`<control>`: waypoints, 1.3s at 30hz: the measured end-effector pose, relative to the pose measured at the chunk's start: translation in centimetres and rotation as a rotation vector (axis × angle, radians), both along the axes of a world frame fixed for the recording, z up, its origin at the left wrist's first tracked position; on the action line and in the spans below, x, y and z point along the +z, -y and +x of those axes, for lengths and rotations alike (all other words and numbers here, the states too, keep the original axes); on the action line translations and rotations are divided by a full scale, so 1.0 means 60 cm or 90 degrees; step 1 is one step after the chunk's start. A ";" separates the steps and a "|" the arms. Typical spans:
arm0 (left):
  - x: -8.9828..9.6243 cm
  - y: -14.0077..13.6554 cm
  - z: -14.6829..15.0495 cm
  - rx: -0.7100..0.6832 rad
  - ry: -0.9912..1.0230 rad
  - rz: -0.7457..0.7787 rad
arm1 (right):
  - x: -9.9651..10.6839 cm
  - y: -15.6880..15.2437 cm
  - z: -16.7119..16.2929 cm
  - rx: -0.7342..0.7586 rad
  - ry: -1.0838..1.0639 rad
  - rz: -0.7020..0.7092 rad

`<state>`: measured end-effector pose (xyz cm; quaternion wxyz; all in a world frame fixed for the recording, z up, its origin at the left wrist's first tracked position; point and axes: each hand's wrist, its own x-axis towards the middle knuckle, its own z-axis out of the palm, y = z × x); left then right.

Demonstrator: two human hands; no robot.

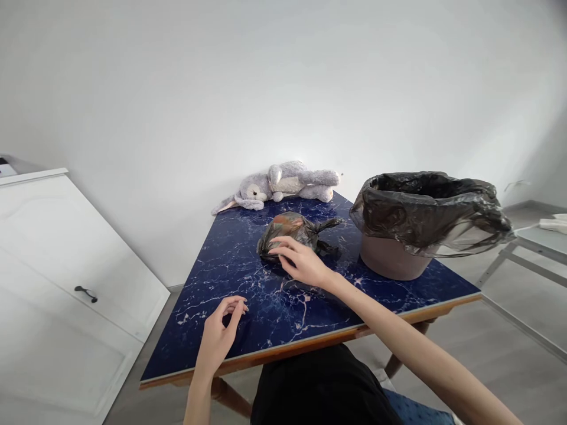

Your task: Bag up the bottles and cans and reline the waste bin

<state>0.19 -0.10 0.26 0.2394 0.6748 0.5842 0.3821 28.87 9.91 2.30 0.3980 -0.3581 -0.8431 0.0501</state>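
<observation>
A knotted dark plastic bag (287,227) lies on the blue marbled table (248,283), with something orange-brown showing through it. Over its near side is my right hand (301,262), fingers stretched and thumb apart; whether it touches the plastic I cannot tell. My left hand (224,324) hovers by the near left part of the table, its fingers curled and their tips brought close to the thumb, with nothing visible in them. On the right of the table stands a pinkish-brown bin (390,258) lined with a black trash bag (398,215), its mouth open.
A grey plush bunny (283,184) lies on its side along the far table edge, against the white wall (283,82). To the left is a white cabinet (66,254) with a dark handle. A pale metal-framed stand (540,242) is at the far right.
</observation>
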 end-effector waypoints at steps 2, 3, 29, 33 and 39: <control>0.000 0.001 0.000 -0.001 0.003 0.005 | 0.005 0.008 0.023 -0.071 -0.085 0.026; -0.001 0.001 -0.001 -0.002 0.004 0.008 | 0.004 0.009 0.036 -0.129 -0.138 0.029; 0.000 0.004 0.024 -0.035 -0.086 0.072 | -0.055 0.104 0.100 -0.124 -0.228 -0.174; 0.009 -0.013 0.062 -0.084 -0.158 0.164 | -0.043 0.090 0.123 -0.253 -0.376 -0.086; 0.045 -0.076 0.127 -0.140 -0.327 0.331 | -0.026 0.018 0.137 -0.180 -0.098 -0.056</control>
